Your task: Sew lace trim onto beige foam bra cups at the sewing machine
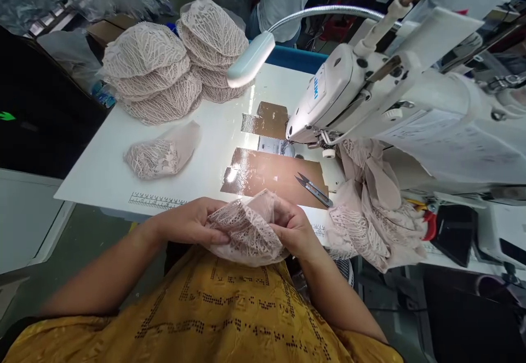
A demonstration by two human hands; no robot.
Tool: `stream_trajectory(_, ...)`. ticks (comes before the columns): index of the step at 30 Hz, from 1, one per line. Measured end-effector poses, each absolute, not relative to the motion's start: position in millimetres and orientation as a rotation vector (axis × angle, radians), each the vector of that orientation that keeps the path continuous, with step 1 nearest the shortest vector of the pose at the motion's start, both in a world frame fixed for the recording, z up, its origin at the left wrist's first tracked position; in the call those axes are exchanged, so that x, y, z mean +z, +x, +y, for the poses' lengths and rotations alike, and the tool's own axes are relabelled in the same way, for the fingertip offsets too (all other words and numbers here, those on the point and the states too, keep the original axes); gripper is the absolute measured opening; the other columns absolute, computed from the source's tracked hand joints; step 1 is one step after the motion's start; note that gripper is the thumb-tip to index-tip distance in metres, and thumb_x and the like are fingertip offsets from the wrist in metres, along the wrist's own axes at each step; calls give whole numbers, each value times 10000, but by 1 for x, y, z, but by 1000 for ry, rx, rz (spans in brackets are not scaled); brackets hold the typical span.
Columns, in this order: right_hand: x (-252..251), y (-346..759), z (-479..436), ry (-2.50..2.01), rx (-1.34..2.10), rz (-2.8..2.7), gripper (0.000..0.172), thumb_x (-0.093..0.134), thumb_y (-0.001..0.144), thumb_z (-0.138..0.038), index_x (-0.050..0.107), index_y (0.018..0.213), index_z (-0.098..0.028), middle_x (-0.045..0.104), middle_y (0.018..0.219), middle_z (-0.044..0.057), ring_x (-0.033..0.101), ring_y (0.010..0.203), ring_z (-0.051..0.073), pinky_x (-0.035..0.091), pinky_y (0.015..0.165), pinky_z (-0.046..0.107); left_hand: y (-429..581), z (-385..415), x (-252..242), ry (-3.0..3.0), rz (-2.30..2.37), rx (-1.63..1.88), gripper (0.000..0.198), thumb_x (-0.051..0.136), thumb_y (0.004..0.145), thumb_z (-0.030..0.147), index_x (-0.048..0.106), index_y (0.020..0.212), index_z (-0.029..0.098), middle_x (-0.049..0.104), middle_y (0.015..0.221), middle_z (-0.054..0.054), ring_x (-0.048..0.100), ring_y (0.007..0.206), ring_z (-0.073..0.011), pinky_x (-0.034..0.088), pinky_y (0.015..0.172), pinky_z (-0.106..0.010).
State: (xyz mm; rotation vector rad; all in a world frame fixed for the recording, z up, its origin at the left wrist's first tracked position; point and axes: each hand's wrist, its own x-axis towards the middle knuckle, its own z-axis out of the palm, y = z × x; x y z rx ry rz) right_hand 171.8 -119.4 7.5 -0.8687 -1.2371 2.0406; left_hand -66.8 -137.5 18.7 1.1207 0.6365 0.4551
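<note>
A beige lace fabric piece (250, 231) with a sheer layer is stretched between my two hands, just off the table's front edge. My left hand (193, 223) pinches its left side, thumb on top. At its upper right, my right hand (293, 226) grips it with thumb and fingers closed; some fingertips are hidden behind the cloth. Just beyond my right hand, thread snips (314, 190) lie on the brown taped plate (279, 174). Another lace piece (158, 155) rests crumpled on the table to the left.
A white sewing machine (329, 94) stands at the right, with a lamp (251, 59) lit above the white table (102, 171). Stacked lace cups (148, 73) sit at the back left. More lace pieces (370, 215) bunch at the right edge. A person (283, 1) is beyond the table.
</note>
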Motion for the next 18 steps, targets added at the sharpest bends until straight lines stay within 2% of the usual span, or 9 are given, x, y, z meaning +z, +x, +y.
stream_trajectory(3,2,169,-118,-943,1990,-1159,736,815,694,-427,520,1350,-271,698,879,27,628,673,152,539,650,288,-63,-135,21,1088,650,499,250,687,843,323,705,1029,157,721,969,-77,679,880,-214,552,793,-301)
stream_trajectory(5,1,168,-115,-1009,1892,-1213,765,781,737,-424,442,1413,-310,690,966,33,611,676,144,528,641,284,-58,-135,22,1069,685,561,239,647,874,353,707,990,153,715,913,-69,672,838,-200,549,769,-298)
stream_trajectory(8,1,172,-108,-1035,1767,-1384,469,638,833,-540,618,1212,-263,673,1047,66,630,829,188,523,727,318,-52,-136,21,1064,787,661,260,608,899,375,691,904,128,682,825,-62,634,742,-168,534,677,-268)
stream_trajectory(10,3,176,-103,-970,1765,-1438,477,557,842,-643,669,1051,-229,663,1026,70,621,887,208,508,764,329,-50,-135,21,1105,842,697,268,605,900,374,667,839,120,648,759,-45,588,669,-138,503,610,-235)
stream_trajectory(12,5,178,-101,-933,1797,-1459,521,658,752,-662,647,1042,-229,648,946,40,599,811,186,488,704,299,-48,-134,22,1157,857,678,273,602,900,377,655,827,119,628,735,-36,565,646,-129,484,587,-227)
stream_trajectory(14,8,177,-99,-973,1819,-1479,471,780,679,-564,640,968,-220,617,823,0,548,694,142,443,620,252,-47,-131,21,1174,852,642,281,612,892,388,663,835,118,619,723,-29,559,638,-131,476,580,-230)
stream_trajectory(16,9,172,-98,-1034,1877,-1407,335,780,715,-485,629,803,-200,565,684,-29,483,594,107,394,561,226,-47,-129,17,1097,845,655,293,631,880,399,669,817,115,610,691,-17,548,603,-119,460,551,-217)
stream_trajectory(18,10,168,-98,-1043,1928,-1196,341,757,732,-489,598,683,-192,534,608,-39,443,536,92,377,532,221,-48,-129,11,890,833,761,311,657,861,421,671,799,117,624,692,-16,559,593,-109,463,543,-201)
